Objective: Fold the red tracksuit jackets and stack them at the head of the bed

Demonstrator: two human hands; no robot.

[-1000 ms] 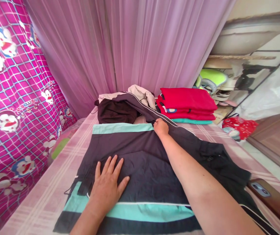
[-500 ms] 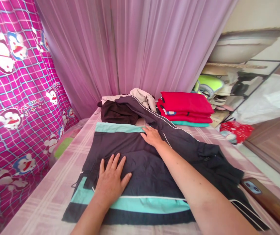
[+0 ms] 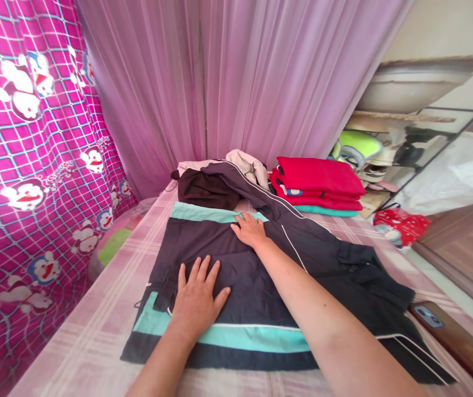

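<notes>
A dark jacket (image 3: pixel 256 286) with turquoise bands and white piping lies spread on the table, its collar end toward the right. My left hand (image 3: pixel 198 298) rests flat on its lower left part, fingers spread. Further up, my right hand (image 3: pixel 249 229) lies on the cloth beside the far turquoise band, fingers extended and slightly bent. Neither hand grips anything that I can see. One dark sleeve (image 3: pixel 256 190) with white piping stretches away toward the back of the table.
Folded red clothes (image 3: pixel 319 179) are stacked at the back right over a turquoise piece. Behind the jacket sit a crumpled dark brown cloth (image 3: pixel 207 188) and a beige garment (image 3: pixel 246 165). A phone (image 3: pixel 453 339) lies at the right edge of the checked tablecloth (image 3: pixel 79 325).
My right hand has slid a little left along the far turquoise band, uncovering more of it on the right. My left hand stays flat on the jacket. The view has shifted slightly.
</notes>
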